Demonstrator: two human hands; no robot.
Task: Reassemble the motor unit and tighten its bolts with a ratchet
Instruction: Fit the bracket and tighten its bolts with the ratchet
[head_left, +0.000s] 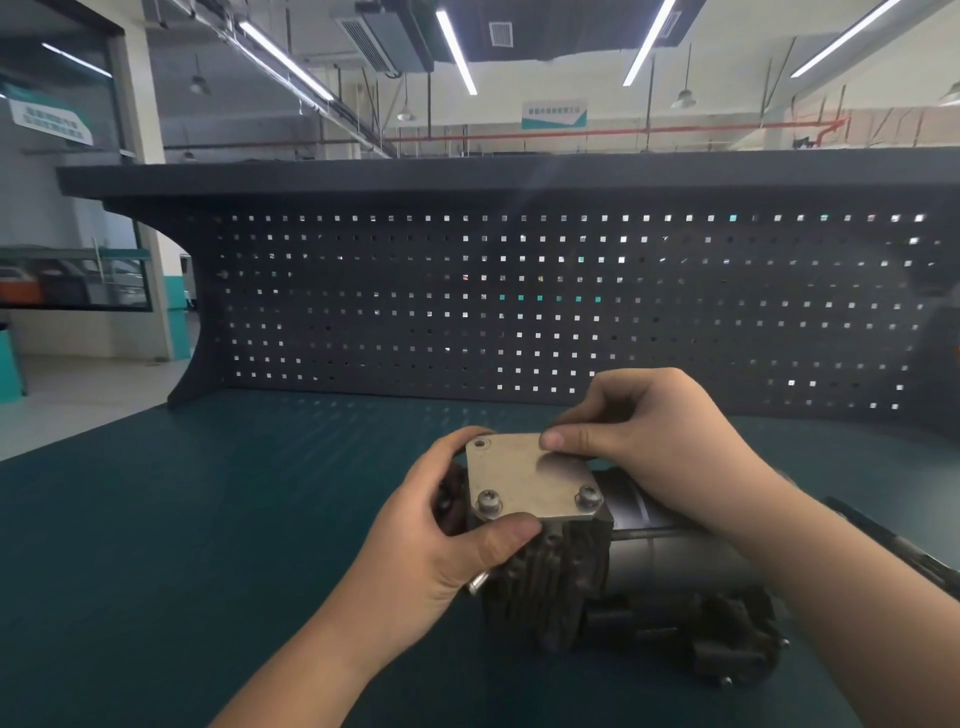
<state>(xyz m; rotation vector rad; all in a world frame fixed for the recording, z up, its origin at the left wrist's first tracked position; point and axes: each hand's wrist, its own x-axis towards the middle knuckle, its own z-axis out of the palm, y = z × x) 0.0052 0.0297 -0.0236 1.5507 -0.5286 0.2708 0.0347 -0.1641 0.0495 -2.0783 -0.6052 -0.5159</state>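
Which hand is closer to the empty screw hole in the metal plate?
Left. The left hand curls its fingers round the plate corner right beside the empty hole. The right hand pinches the plate's far edge, farther along.

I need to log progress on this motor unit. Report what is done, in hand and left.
Done: the cover plate sits on the finned motor unit, with two bolts standing in its near corners. In hand: the left hand and right hand hold the plate's edges. Left: the far-left hole is empty, the fourth corner is hidden, and no ratchet is in view, so tightening remains.
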